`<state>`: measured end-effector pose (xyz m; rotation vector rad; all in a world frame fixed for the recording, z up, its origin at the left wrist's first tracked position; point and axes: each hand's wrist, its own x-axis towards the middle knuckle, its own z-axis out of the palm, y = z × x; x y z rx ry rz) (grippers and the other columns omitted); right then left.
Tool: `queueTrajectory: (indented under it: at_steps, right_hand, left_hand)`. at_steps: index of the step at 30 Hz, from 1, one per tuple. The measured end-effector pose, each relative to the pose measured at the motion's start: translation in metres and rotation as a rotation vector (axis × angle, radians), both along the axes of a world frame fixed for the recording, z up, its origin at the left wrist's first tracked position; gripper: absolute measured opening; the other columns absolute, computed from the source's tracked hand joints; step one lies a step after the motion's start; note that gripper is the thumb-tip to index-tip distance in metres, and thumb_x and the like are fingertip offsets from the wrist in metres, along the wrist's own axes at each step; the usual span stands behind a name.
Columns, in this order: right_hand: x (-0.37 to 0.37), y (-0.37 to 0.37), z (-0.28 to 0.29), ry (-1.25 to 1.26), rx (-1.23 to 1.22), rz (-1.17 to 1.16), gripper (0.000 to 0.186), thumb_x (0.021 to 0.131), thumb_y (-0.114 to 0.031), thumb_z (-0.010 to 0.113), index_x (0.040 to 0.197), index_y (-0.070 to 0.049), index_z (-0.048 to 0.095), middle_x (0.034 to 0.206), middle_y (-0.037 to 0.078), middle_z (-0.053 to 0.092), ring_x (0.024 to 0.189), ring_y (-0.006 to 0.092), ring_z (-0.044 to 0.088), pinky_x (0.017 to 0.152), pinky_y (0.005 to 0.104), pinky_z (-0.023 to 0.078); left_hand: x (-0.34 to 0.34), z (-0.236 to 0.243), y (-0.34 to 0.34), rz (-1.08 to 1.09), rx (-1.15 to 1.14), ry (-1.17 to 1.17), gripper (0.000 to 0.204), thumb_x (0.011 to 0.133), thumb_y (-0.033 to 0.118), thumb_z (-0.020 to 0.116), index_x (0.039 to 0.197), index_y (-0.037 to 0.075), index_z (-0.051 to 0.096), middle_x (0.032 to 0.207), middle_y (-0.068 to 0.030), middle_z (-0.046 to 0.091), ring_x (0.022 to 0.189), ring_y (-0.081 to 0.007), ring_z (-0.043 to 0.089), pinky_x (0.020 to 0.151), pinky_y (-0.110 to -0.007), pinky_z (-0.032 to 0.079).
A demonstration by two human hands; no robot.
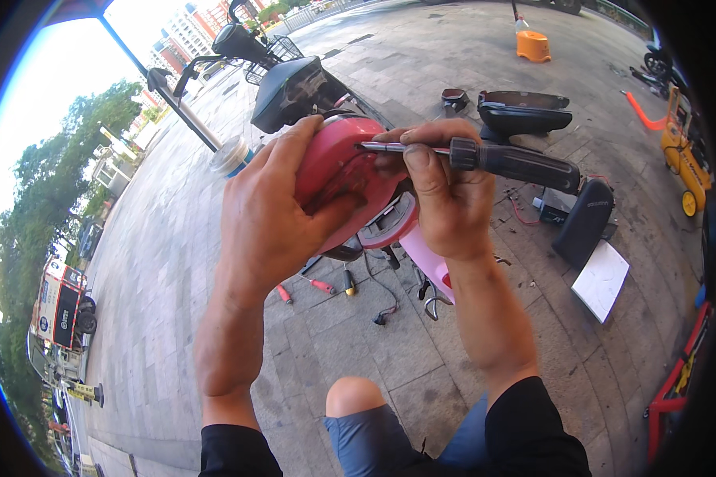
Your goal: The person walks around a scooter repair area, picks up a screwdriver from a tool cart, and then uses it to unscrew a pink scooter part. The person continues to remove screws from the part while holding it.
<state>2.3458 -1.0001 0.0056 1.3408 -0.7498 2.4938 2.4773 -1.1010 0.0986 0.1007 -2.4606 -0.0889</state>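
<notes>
My left hand (266,207) is wrapped over the side of a red rounded plastic cover (342,155), its thumb pressed on the near face. In my right hand (453,199) is a screwdriver (529,165) with a thick black handle, held almost level and pointing left. The fingers pinch its metal shaft, and the tip meets the upper part of the red cover. Below the cover a pink body panel (428,258) of an electric scooter shows, partly behind my right wrist. Whether the tip sits in a screw is too small to tell.
Screwdrivers (321,285) and a cable (382,314) lie on the paving. At right are a black scooter seat (523,113), a dark backrest pad (585,222), a white sheet (601,280) and a yellow compressor (684,167). The scooter's dark front (290,89) stands beyond, near an orange stool (533,46).
</notes>
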Motion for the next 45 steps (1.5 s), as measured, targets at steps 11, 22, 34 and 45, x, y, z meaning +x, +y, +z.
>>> queueTrajectory:
  at_steps: [11, 22, 34, 45]
  right_hand:
    - [0.0003, 0.0011, 0.0006, 0.158, 0.075, -0.082, 0.01, 0.095, -0.001, 0.062, 0.105, -0.004, 0.061, 0.09, 0.002, 0.063, 0.071, 0.0033, 0.057, 0.06, 0.0179, 0.045]
    - [0.0031, 0.0004, 0.0022, 0.186, 0.047, -0.118, 0.009, 0.093, 0.0, 0.065, 0.101, -0.002, 0.064, 0.091, 0.006, 0.066, 0.08, 0.0119, 0.065, 0.07, 0.0243, 0.051]
    - [0.0, -0.0005, -0.0003, 0.301, 0.077, -0.28, 0.011, 0.09, -0.001, 0.068, 0.099, -0.005, 0.064, 0.09, 0.005, 0.068, 0.078, 0.0112, 0.065, 0.068, 0.0248, 0.052]
    - [0.0046, -0.0001, 0.0014, 0.14, 0.061, -0.111, 0.015, 0.085, -0.002, 0.072, 0.098, -0.006, 0.067, 0.089, 0.006, 0.066, 0.078, 0.02, 0.064, 0.072, 0.0289, 0.052]
  left_hand:
    - [-0.0007, 0.0003, -0.0019, -0.005, -0.04, 0.005, 0.073, 0.068, 0.027, 0.085, 0.129, 0.0, 0.057, 0.111, -0.0213, 0.068, 0.099, -0.0379, 0.067, 0.085, -0.042, 0.054]
    - [0.0002, -0.0002, -0.0031, -0.017, -0.041, 0.007, 0.073, 0.066, 0.025, 0.086, 0.129, 0.0, 0.057, 0.111, -0.0201, 0.068, 0.099, -0.0373, 0.067, 0.085, -0.041, 0.053]
    - [0.0006, -0.0006, -0.0025, -0.016, -0.026, 0.006, 0.073, 0.067, 0.026, 0.086, 0.129, 0.0, 0.057, 0.111, -0.0198, 0.067, 0.1, -0.0375, 0.066, 0.086, -0.042, 0.053]
    - [-0.0008, -0.0009, -0.0025, -0.025, -0.029, 0.012, 0.073, 0.067, 0.026, 0.086, 0.129, 0.0, 0.057, 0.109, -0.0197, 0.068, 0.1, -0.0375, 0.066, 0.086, -0.042, 0.053]
